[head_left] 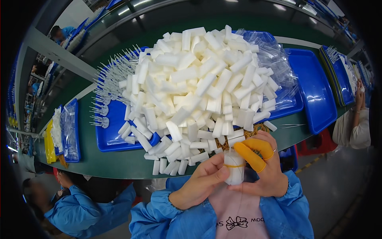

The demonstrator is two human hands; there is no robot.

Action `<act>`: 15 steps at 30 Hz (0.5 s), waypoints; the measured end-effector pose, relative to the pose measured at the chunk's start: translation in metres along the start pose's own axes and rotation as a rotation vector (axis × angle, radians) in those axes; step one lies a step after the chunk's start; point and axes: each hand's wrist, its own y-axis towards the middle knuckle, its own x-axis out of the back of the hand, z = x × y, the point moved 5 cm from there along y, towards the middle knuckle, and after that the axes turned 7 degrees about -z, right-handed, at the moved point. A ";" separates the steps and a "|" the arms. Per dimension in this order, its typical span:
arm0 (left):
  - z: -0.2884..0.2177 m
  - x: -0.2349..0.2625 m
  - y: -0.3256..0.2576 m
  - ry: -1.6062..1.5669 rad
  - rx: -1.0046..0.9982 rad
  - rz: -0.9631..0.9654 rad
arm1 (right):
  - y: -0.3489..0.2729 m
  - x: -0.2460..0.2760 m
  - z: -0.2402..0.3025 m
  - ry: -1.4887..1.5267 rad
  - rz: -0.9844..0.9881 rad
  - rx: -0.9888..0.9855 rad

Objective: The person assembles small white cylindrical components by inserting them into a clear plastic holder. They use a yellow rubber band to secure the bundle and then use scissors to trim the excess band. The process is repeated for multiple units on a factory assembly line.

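A blue plastic tray (pixel 111 134) of spiky pale plastic pieces (pixel 115 75) lies left of a white foam-block heap (pixel 195 79). Nearer, the left hand (pixel 201 181) grips a white bundle (pixel 234 175) ringed by a yellow rubber band (pixel 234 165), the right hand (pixel 268 173), in orange finger covers (pixel 250 155), closed on its right side; farther right lies another blue plastic tray (pixel 312 91).

Holds a white bundle (pixel 234 175) ringed by a yellow rubber band (pixel 234 165) between left hand (pixel 201 181) and right hand (pixel 270 175), by the near edge of the green counter (pixel 107 164). Wears orange cots (pixel 250 156) on two right fingers. Has a heap of white foam blocks (pixel 199 75) ahead, reaching close to that edge. Shows slender white plastic parts (pixel 113 79) left of the heap, clear plastic sleeves (pixel 274 59) at its right, then a shallow blue tray (pixel 314 91) farther right.
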 end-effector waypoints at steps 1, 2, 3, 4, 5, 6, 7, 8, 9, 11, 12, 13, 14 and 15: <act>-0.001 -0.001 0.002 0.050 -0.034 -0.020 | 0.001 0.000 0.002 -0.025 0.014 0.004; -0.001 -0.001 0.003 0.099 -0.069 -0.041 | 0.002 0.000 0.005 -0.050 0.028 0.008; 0.000 0.000 0.004 0.114 -0.072 -0.045 | 0.002 -0.001 0.006 -0.074 0.043 0.012; 0.001 0.001 0.004 0.129 -0.075 -0.049 | 0.002 -0.002 0.005 -0.073 0.028 0.009; 0.003 0.003 0.005 0.144 -0.078 -0.053 | 0.001 -0.004 0.003 -0.072 0.013 0.006; 0.007 0.004 0.005 0.076 -0.050 -0.025 | 0.000 -0.005 0.001 -0.070 -0.001 0.003; 0.010 0.006 0.005 0.008 -0.025 0.004 | 0.000 -0.006 0.000 -0.044 0.007 0.008; 0.012 0.007 0.005 -0.059 -0.001 0.034 | -0.002 -0.006 0.000 -0.018 0.016 0.013; 0.011 0.005 0.005 -0.125 0.048 0.076 | -0.003 -0.006 -0.001 0.008 0.024 0.018; 0.006 -0.001 0.004 -0.256 0.145 0.159 | -0.004 -0.006 -0.004 0.032 -0.012 0.013; 0.005 -0.002 0.004 -0.215 0.135 0.142 | -0.004 -0.005 -0.005 0.044 -0.030 0.009; 0.005 -0.002 0.004 -0.175 0.124 0.125 | -0.003 -0.005 -0.006 0.035 -0.041 -0.003; 0.004 -0.002 0.005 -0.134 0.112 0.108 | -0.001 -0.005 -0.007 0.027 -0.051 -0.015; 0.004 -0.001 0.005 -0.106 0.093 0.077 | 0.001 -0.005 -0.006 0.019 -0.062 -0.027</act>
